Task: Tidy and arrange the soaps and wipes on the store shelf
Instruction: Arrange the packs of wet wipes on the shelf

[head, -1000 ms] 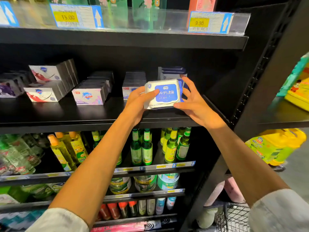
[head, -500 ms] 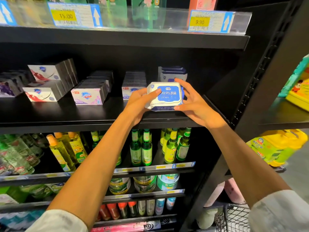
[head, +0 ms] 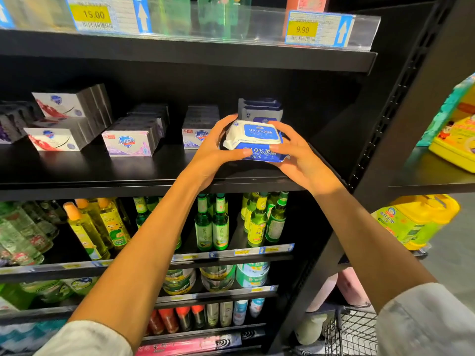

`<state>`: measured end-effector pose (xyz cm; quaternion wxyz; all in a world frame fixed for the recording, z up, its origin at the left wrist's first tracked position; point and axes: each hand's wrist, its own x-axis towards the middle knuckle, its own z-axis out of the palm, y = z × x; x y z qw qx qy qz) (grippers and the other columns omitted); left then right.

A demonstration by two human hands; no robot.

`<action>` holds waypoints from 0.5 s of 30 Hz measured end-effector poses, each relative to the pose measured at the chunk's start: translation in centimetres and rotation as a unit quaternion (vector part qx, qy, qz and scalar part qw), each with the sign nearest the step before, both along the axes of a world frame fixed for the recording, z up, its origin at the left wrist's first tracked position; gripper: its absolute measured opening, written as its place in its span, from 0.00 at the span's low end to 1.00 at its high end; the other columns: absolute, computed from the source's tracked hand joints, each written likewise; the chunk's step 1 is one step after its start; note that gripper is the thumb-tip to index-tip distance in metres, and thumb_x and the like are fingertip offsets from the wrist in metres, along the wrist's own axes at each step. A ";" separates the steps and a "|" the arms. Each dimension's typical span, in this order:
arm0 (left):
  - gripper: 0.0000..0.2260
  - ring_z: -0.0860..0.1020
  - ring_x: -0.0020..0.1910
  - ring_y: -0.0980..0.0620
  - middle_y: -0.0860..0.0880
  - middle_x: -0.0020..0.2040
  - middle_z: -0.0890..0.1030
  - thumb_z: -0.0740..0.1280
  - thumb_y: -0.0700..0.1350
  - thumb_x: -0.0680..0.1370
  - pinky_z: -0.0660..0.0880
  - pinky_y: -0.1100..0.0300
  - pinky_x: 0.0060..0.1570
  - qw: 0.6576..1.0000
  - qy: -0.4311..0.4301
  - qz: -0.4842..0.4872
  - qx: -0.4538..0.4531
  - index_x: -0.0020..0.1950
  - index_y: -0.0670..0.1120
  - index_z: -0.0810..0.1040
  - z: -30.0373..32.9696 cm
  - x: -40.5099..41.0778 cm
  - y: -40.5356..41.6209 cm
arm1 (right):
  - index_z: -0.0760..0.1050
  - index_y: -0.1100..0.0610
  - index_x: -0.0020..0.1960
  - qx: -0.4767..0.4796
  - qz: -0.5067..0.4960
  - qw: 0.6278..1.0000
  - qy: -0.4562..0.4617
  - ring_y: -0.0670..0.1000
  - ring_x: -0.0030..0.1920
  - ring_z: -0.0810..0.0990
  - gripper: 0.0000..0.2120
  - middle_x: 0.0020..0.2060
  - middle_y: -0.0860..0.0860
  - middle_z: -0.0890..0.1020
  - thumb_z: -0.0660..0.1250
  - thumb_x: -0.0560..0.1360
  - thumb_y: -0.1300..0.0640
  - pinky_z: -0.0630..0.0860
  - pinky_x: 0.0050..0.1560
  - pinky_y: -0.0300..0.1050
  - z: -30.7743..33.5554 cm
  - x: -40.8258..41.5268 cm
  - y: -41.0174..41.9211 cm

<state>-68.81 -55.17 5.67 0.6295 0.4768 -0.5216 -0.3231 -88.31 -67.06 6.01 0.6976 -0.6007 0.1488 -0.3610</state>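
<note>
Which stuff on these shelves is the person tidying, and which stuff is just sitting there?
Part of the job:
- white and blue wipes pack, held by the left hand and right hand
- blue wipes pack beneath it
- wipes stack behind
- soap boxes

Just sitting there:
- green bottles
- yellow bottles
- price tags
- yellow jug
- wire basket

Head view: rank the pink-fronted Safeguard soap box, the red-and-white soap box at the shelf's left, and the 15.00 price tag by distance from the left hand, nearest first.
1. Pink-fronted Safeguard soap box, just left of the left hand.
2. Red-and-white soap box, far left on the same shelf.
3. 15.00 price tag, upper shelf edge.
</note>
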 end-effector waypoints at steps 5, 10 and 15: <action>0.35 0.75 0.71 0.47 0.48 0.71 0.74 0.81 0.39 0.72 0.81 0.43 0.61 0.999 -0.042 -0.030 -0.009 0.75 0.55 0.72 -0.2 0.1 0.2 | 0.69 0.57 0.76 0.007 0.011 1.000 0.019 0.58 0.71 0.77 0.26 0.71 0.60 0.75 0.69 0.80 0.63 0.83 0.60 0.54 0.1 0.0 0.0; 0.29 0.76 0.69 0.49 0.51 0.68 0.76 0.80 0.39 0.72 0.82 0.47 0.60 0.998 -0.064 -0.015 -0.008 0.72 0.50 0.76 -0.4 -0.1 0.2 | 0.69 0.57 0.76 0.010 0.009 1.000 0.027 0.57 0.72 0.76 0.25 0.71 0.59 0.75 0.69 0.81 0.58 0.80 0.64 0.57 0.1 0.0 0.0; 0.27 0.77 0.69 0.50 0.48 0.67 0.79 0.78 0.41 0.74 0.81 0.48 0.61 1.000 -0.020 -0.006 -0.002 0.71 0.49 0.76 -0.6 0.2 0.1 | 0.67 0.53 0.78 0.009 0.018 1.000 0.015 0.56 0.71 0.77 0.28 0.71 0.57 0.74 0.69 0.80 0.56 0.80 0.65 0.57 0.3 0.0 0.4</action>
